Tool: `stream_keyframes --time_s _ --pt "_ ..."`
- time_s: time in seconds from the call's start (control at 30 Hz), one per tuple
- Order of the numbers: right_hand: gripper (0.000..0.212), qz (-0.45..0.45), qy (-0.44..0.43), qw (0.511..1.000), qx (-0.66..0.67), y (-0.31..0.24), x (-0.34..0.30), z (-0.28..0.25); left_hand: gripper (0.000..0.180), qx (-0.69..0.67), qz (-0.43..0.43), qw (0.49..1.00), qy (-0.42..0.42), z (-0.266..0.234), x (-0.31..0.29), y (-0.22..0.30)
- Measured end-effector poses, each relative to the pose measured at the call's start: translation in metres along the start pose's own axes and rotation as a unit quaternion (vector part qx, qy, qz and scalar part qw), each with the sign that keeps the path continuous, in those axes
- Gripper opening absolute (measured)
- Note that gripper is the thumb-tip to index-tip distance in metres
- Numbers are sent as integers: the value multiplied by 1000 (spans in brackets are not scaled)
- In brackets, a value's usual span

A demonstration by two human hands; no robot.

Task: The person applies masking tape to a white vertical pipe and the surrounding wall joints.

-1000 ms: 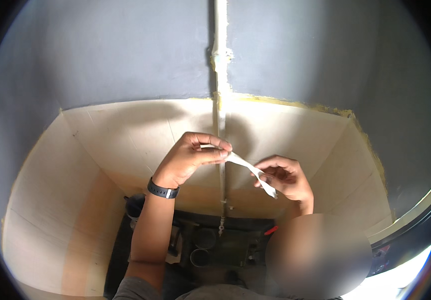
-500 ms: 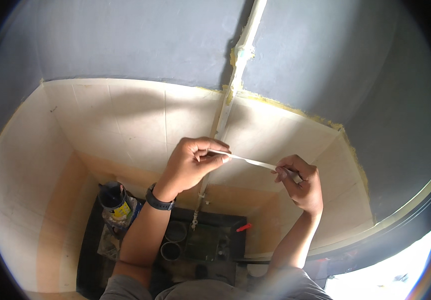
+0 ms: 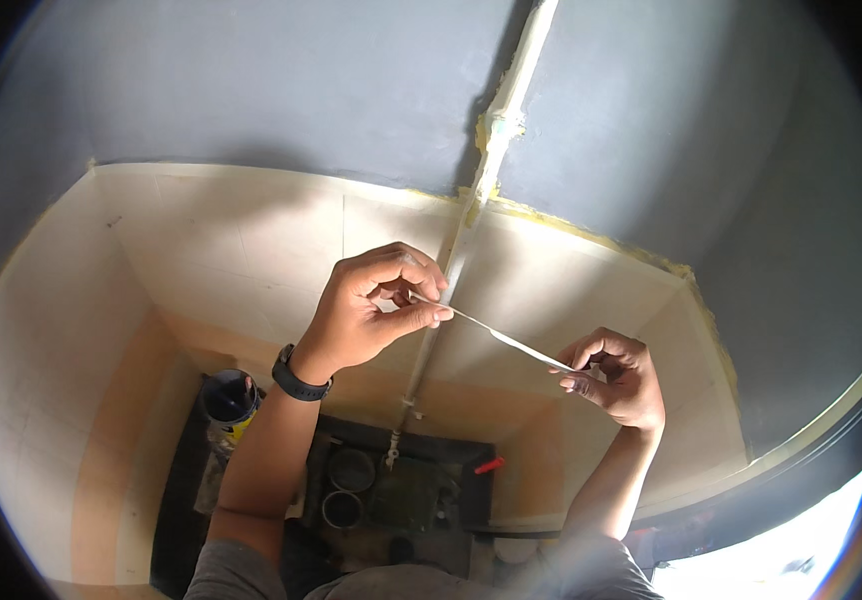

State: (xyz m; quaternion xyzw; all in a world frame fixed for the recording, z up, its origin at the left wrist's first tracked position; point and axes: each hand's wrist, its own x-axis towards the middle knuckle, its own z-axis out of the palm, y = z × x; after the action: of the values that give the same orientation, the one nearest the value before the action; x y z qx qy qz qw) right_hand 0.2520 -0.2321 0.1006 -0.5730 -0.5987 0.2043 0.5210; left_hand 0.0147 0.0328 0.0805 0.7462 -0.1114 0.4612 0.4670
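A thin white strip (image 3: 523,347) is stretched between my hands in front of the wall, slanting down to the right. My left hand (image 3: 369,300) pinches its upper end between thumb and fingers. The lower end is caught between the thumb and fingers of my right hand (image 3: 619,382). Near its middle the strip looks narrower, as if twisted or seen edge-on. What it is made of I cannot make out. A dark watch (image 3: 299,378) is on my left wrist.
A white pipe (image 3: 513,95) runs down the wall to a small tap (image 3: 392,455). The wall is grey (image 3: 281,80) above cream tiles (image 3: 281,225), with yellowish edging. Lower down are a black bucket (image 3: 223,412), round dark containers (image 3: 342,510) and a red object (image 3: 489,466).
My right hand has moved down and slightly right, and my left hand slightly up and left. More of the strip shows between them, at a steeper slant. Both keep their pinch.
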Motion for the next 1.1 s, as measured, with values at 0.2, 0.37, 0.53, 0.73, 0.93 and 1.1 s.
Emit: stream_keyframes --time_s 0.2,0.37,0.53,0.73,0.93,1.1 --pt "57 -14 -56 970 -237 -9 -5 9 11 114 -41 991 -64 7 4 33" --pt "73 -33 80 996 -1 -10 18 100 15 104 -101 979 -144 31 18 44" --pt "25 25 72 969 236 9 24 119 18 94 -75 983 -141 8 16 34" --pt "10 112 101 986 74 -16 44 111 24 -152 -263 939 -162 -26 12 19" --pt "11 -29 269 946 -178 -33 103 42 20 -128 -155 979 32 -31 38 -34" --pt "15 -47 238 949 -200 -21 176 -1 18 -17 -24 990 140 -10 80 -58"
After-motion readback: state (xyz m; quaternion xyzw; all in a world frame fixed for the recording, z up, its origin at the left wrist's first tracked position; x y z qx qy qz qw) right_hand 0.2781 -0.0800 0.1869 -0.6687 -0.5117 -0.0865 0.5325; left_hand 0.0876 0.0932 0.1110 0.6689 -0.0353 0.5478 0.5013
